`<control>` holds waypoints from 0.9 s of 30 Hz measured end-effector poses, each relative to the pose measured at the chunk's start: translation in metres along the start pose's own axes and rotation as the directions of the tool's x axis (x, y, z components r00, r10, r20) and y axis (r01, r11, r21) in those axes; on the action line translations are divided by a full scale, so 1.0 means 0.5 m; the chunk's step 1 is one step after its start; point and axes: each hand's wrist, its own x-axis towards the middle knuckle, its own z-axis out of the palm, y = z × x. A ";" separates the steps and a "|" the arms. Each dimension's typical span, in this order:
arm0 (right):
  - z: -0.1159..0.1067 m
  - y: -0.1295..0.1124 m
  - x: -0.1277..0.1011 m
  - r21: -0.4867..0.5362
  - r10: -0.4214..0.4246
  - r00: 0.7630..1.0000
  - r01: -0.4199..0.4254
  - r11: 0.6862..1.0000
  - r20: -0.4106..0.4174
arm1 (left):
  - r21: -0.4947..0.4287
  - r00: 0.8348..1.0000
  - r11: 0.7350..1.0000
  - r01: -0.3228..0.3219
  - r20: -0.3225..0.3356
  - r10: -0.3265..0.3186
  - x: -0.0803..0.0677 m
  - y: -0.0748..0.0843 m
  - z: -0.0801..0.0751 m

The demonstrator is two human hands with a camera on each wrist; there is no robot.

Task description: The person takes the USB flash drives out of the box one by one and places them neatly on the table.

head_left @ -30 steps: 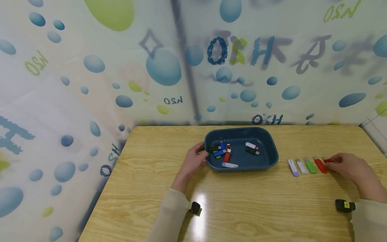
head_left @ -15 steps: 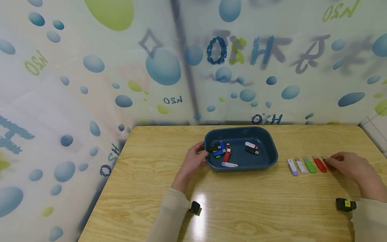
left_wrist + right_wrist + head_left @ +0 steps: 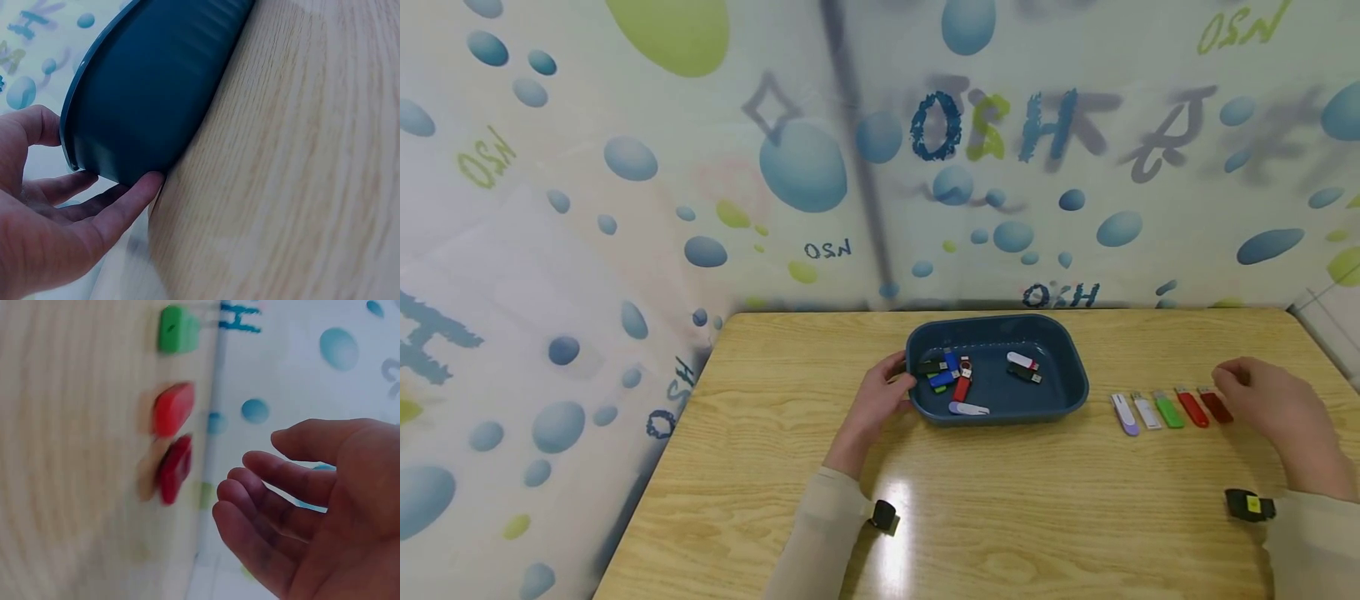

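In the head view, a patterned sheet [image 3: 970, 250] hangs beyond the tabletop's [image 3: 1022, 500] far edge; near that edge sits a blue tub [image 3: 1007, 418] with clustered USB sticks [image 3: 945, 379] at its left, while a row of five sticks [image 3: 1168, 410] ends in a dark red stick [image 3: 1216, 407] toward the right edge. The left wrist view shows the left hand [image 3: 59, 244] gripping the tub's end, its outer wall blocking the contents. The right wrist view reveals the right hand's [image 3: 331, 534] palm side, fingers loosely bent, apart from the dark red stick.
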 end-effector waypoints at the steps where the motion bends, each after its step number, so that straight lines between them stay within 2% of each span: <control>1: -0.002 -0.008 -0.001 -0.001 -0.012 1.000 0.012 1.000 -0.008 | 0.003 1.000 1.000 0.000 -0.002 0.000 -0.001 0.000 0.000; 17: -0.017 -0.143 -0.045 0.030 -0.178 0.981 0.181 0.983 -0.079 | 0.007 1.000 1.000 0.005 -0.011 -0.005 0.000 0.004 0.001; 23: -0.016 -0.182 -0.061 0.046 -0.272 0.957 0.277 0.960 -0.099 | 0.005 1.000 1.000 -0.006 -0.010 0.006 0.000 0.004 0.002; 27: -0.005 -0.226 -0.065 0.039 -0.325 0.939 0.331 0.943 -0.113 | -0.002 1.000 1.000 -0.005 -0.012 0.005 -0.005 0.004 0.001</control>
